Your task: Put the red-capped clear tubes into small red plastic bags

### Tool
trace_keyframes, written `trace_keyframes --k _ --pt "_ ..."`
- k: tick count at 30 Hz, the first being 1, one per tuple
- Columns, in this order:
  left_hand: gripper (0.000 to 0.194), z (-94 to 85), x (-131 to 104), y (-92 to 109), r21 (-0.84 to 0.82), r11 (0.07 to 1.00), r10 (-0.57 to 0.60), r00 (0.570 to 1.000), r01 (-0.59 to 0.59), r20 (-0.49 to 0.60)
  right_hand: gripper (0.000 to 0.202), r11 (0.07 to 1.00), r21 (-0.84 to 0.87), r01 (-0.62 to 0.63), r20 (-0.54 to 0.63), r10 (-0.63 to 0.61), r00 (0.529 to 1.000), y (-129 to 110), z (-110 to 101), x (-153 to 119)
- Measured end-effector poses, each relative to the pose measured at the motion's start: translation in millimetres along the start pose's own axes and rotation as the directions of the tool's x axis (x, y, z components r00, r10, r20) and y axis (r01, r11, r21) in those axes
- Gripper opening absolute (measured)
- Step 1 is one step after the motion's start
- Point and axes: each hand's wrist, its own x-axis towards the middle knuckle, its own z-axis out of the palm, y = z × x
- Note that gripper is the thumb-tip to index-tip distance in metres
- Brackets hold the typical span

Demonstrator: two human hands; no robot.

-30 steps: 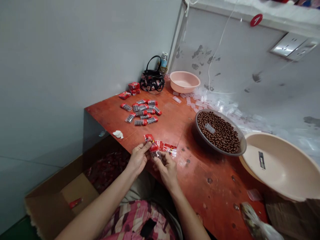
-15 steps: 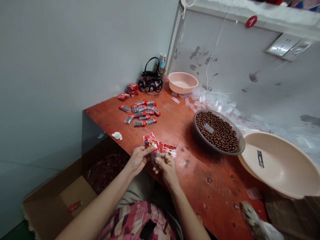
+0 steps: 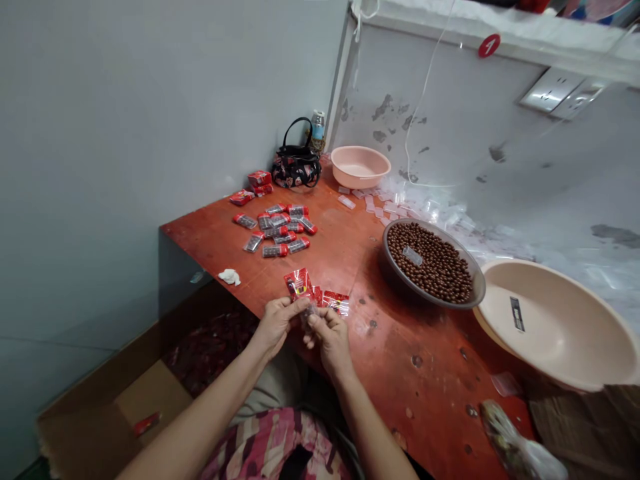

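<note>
Above the table's near edge, my left hand pinches a red printed plastic packet between thumb and fingers. My right hand is closed on a small clear case with dark contents, at the packet's lower end. Fingers cover most of the case, and I cannot tell how far it sits inside the packet. More flat red packets lie on the table just beyond my hands. Farther off is a loose group of clear cases with red ends, filled with brown balls.
A grey bowl of brown balls with a clear case on top stands right of centre. Nearby are a large beige basin, a pink basin, scattered clear cases, a handbag and a cardboard box below.
The packet stands a little more upright, and the case is more covered by my fingers, which have drawn closer together. The whole view has shifted slightly.
</note>
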Motion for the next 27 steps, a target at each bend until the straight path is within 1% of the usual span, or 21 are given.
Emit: trace_keyframes --k 1,3,5,6,8,10,12,13,14,16,18,20,22,24,27 --pt "0.021 -0.8 1.0 -0.8 0.043 0.999 0.011 1.0 -0.01 -0.024 0.02 1.0 -0.011 0.003 -0.016 -0.003 1.0 -0.5 -0.4 -0.4" --pt "0.02 -1.6 3.4 -3.1 0.093 0.995 0.027 0.997 -0.02 -0.074 0.019 0.992 -0.112 0.056 -0.076 -0.065 0.995 -2.6 -1.3 -1.9" --pt "0.019 0.0 4.9 -5.2 0.067 0.998 0.023 0.995 -0.016 -0.101 0.019 0.972 -0.208 0.11 -0.123 -0.138 0.983 -4.7 -2.3 -2.9" --pt "0.019 1.6 4.8 -5.9 0.033 0.999 0.013 0.995 -0.01 -0.096 0.019 0.97 -0.212 0.116 -0.128 -0.145 0.981 -5.2 -2.9 -2.7" --pt "0.02 5.9 2.6 -6.4 -0.022 1.0 -0.015 0.999 0.014 -0.029 0.019 0.992 -0.108 0.071 -0.107 -0.083 0.991 -4.3 -3.8 -0.9" --pt "0.023 9.8 -1.3 -5.9 -0.041 0.998 -0.042 0.995 0.045 0.086 0.018 0.999 0.054 0.002 -0.082 0.002 0.997 -1.5 -4.3 1.9" --pt "0.025 11.4 -4.8 -4.9 -0.048 0.996 -0.067 0.982 0.077 0.176 0.019 0.987 0.155 -0.027 -0.087 0.041 0.995 1.3 -4.0 3.7" --pt "0.025 11.1 -5.9 -4.4 -0.052 0.995 -0.074 0.979 0.085 0.189 0.019 0.985 0.173 -0.024 -0.095 0.041 0.995 2.1 -3.6 3.7" --pt "0.024 10.1 -6.5 -4.0 -0.055 0.995 -0.074 0.981 0.086 0.18 0.019 0.984 0.174 -0.019 -0.097 0.037 0.995 2.3 -3.2 3.1" --pt "0.021 6.6 -6.4 -3.1 -0.061 0.996 -0.061 0.991 0.068 0.121 0.019 0.987 0.161 -0.014 -0.077 0.027 0.997 0.9 -2.4 0.0" --pt "0.019 2.7 -6.0 -2.6 -0.069 0.996 -0.046 0.998 0.049 0.046 0.023 0.986 0.164 -0.023 -0.026 0.027 0.999 -1.7 -2.3 -4.1" --pt "0.018 0.3 -7.2 -3.3 -0.07 0.996 -0.055 0.998 0.056 0.009 0.028 0.983 0.182 -0.035 0.02 0.032 0.999 -3.8 -3.2 -7.6" --pt "0.017 0.0 -10.4 -5.2 -0.056 0.995 -0.084 0.996 0.086 0.024 0.026 0.979 0.203 -0.033 0.025 0.028 0.999 -4.7 -4.3 -9.1" --pt "0.016 1.3 -14.7 -7.6 -0.05 0.992 -0.112 0.992 0.115 0.058 0.02 0.975 0.222 -0.016 -0.005 0.017 1.0 -4.7 -5.0 -8.7" --pt "0.015 2.0 -20.4 -8.9 -0.068 0.987 -0.141 0.984 0.149 0.106 0.023 0.974 0.227 0.0 -0.036 0.008 0.999 -4.2 -3.3 -6.1"
